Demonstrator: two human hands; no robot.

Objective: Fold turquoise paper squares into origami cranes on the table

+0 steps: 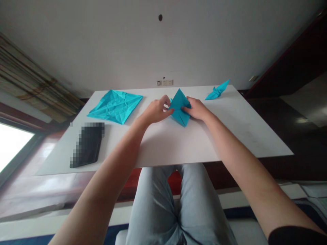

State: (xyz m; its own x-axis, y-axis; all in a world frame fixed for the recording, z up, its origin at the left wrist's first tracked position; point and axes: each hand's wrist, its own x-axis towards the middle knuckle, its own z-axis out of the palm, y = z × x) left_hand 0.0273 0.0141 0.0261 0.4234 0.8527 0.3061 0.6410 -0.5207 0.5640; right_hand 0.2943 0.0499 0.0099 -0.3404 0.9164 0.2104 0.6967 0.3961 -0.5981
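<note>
Two grips: the left grip (pixel 157 110) and right grip (pixel 197 109), bare hands, work close together above the white surface (pixel 178 149), in front of the legs (pixel 150 200).
Folded blue paper (pixel 179 102): between the grips, roughly diamond-shaped, one point away from the body, one toward it; a slit or fold line runs down its nearer part.
Right grip, state: pinching the paper's right side, thumb on the face, fingers mostly hidden behind. Probably the steadying hold.
Left grip, state: thumb at the paper's left edge, index finger curled, a gap showing between. Whether the fingers close on paper behind, cannot tell. Looks placed for fine edge work.
Central hold: likely chosen so both edges can be reached and the face seen.
Creased blue sheet (pixel 114 106): left of the left grip, lying nearly flat, crossed by many fold lines; apart from the hands, perhaps to leave them room.
Blue paper crane (pixel 218 92): beyond and right of the right grip, wings spread; presumably parked out of elbow range.
Dark object (pixel 88 146): left of the left grip and nearer the body, pixelated, identity unclear; seemingly set aside.
</note>
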